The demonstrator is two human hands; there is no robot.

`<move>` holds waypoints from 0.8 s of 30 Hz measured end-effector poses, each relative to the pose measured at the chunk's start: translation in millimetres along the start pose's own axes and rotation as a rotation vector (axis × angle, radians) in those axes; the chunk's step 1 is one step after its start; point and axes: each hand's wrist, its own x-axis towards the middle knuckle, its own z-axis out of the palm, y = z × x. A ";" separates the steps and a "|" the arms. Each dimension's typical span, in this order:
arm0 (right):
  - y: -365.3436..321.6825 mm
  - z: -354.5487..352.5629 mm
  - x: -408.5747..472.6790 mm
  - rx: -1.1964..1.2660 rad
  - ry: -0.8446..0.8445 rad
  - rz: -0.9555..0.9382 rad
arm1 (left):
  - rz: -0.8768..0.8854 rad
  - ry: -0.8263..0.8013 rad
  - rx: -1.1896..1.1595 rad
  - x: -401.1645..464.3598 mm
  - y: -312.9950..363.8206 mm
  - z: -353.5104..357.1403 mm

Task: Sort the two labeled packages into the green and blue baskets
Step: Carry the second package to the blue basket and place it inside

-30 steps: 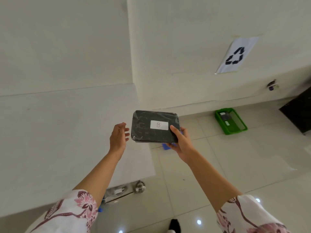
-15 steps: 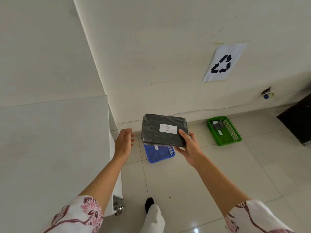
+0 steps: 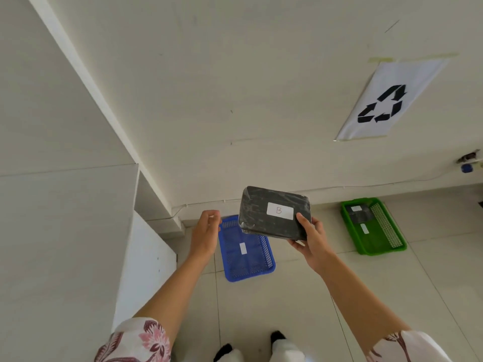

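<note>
Holding a black package point(image 3: 275, 212) marked "B" over the floor.
Wrapped in shiny film, it is sitting clamped in the right hand point(image 3: 312, 240), above the blue basket point(image 3: 247, 253) holding one white label; the left hand point(image 3: 205, 235) is hanging loosely curled, empty. A dark package is lying in the green basket point(image 3: 373, 227).

The package point(image 3: 274, 214) in the right hand point(image 3: 313, 241) bore a white label reading "B"; up-right of it, a wall sheet point(image 3: 389, 100) showed a recycling symbol.
</note>
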 end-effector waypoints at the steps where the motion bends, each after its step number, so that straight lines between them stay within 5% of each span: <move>1: 3.5 -0.9 19.4 -0.021 -0.009 -0.002 | 0.007 0.013 0.004 14.4 -9.5 9.8; 24: 363.2 14.0 505.7 -0.488 0.047 -0.083 | 0.143 0.191 0.118 324.8 -449.5 201.6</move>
